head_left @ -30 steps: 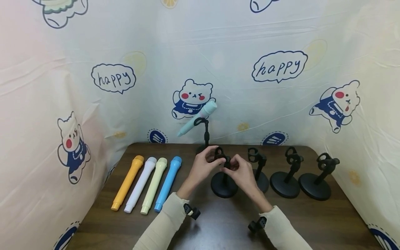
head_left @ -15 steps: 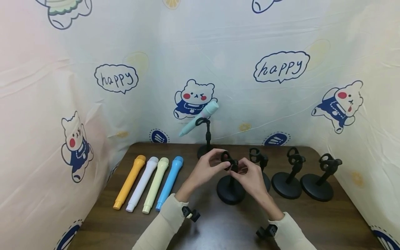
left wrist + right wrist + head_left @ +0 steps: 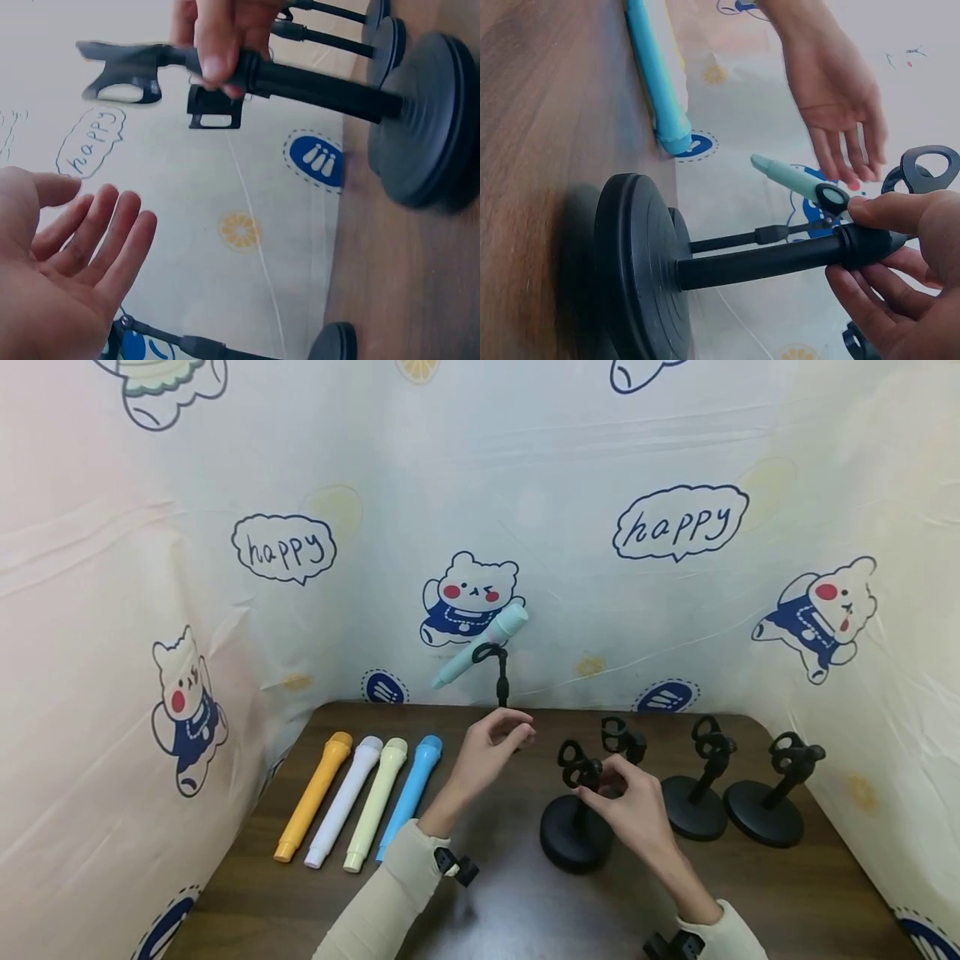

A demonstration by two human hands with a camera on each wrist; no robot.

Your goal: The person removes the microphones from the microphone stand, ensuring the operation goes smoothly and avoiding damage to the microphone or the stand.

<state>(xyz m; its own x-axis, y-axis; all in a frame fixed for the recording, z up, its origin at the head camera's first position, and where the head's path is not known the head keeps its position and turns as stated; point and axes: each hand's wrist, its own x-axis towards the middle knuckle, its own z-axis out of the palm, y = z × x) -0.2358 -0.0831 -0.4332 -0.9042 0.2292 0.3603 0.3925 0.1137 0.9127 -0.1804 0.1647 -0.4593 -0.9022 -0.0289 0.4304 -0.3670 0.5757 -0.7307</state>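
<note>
My right hand (image 3: 633, 802) pinches the upper post of a black microphone stand (image 3: 576, 839) between thumb and fingers, just under its clip. In the right wrist view the stand's round base (image 3: 641, 262) and post show plainly; whether the base touches the table I cannot tell. My left hand (image 3: 487, 756) is off the stand, to its left, with relaxed fingers holding nothing. Its palm and spread fingers (image 3: 112, 247) show in the left wrist view. Behind it, a mint microphone (image 3: 480, 647) sits tilted in the clip of another stand (image 3: 502, 681).
Orange (image 3: 313, 797), white (image 3: 343, 802), pale yellow (image 3: 377, 806) and blue (image 3: 411, 793) microphones lie side by side on the brown table (image 3: 495, 902) at left. More black stands (image 3: 693, 810) with bare clips stand at right, one partly behind my right hand. A printed cloth (image 3: 555, 527) hangs around the table.
The microphone stand has moved right and nearer to me in my right hand. My left hand has let go of its clip and now stands apart from it.
</note>
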